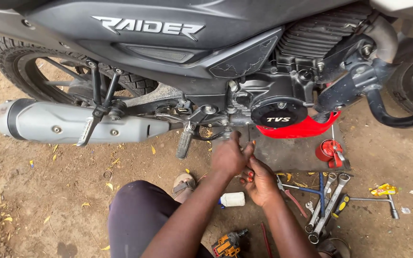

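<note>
While the left hand reaches under the motorcycle engine, fingers curled on something unseen, the right hand pinches its wrist; spanners lie unused on the ground.

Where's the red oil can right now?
In the head view, the red oil can stands right of the hands, below the red engine guard, above the spanners.

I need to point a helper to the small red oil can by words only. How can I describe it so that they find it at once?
Start at the motorcycle's red underbelly cowl beneath the black engine cover. Just below its right end, on the grey mat, stands the small red oil can. Unlike the silver spanners lying flat nearby, it is round, red and upright.
</note>
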